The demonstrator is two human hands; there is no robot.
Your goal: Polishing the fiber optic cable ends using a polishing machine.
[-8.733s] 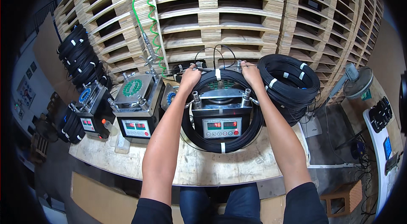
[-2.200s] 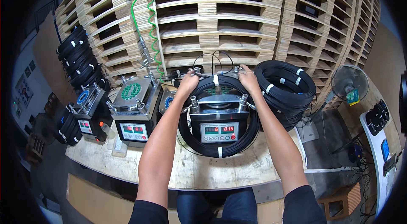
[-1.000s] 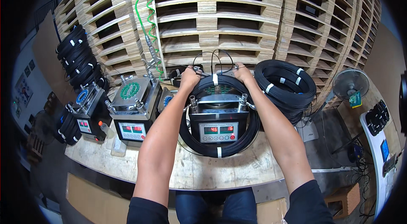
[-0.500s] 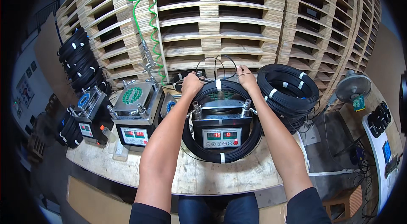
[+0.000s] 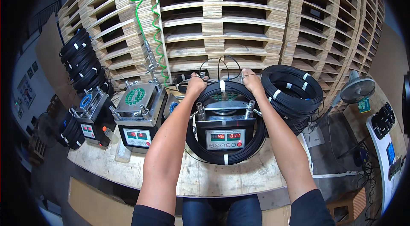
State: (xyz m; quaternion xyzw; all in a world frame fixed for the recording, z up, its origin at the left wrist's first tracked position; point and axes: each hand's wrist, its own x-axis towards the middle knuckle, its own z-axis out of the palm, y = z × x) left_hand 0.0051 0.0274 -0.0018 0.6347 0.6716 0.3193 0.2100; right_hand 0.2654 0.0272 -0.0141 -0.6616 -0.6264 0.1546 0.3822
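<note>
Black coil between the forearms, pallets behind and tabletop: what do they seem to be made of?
Black coil: likely plastic-sheathed cable, satiny, judging by its smooth, thin strands; the core is hidden. Pallets: pale, unpainted wood, probably plywood, given layered lines along the edges. Tabletop: apparently bare wooden board, dull, with a blotchy, stained surface.

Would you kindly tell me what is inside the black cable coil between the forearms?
The coil frames a machine showing its control panel, metal plate and green fittings; its lower front edge is covered.
</note>
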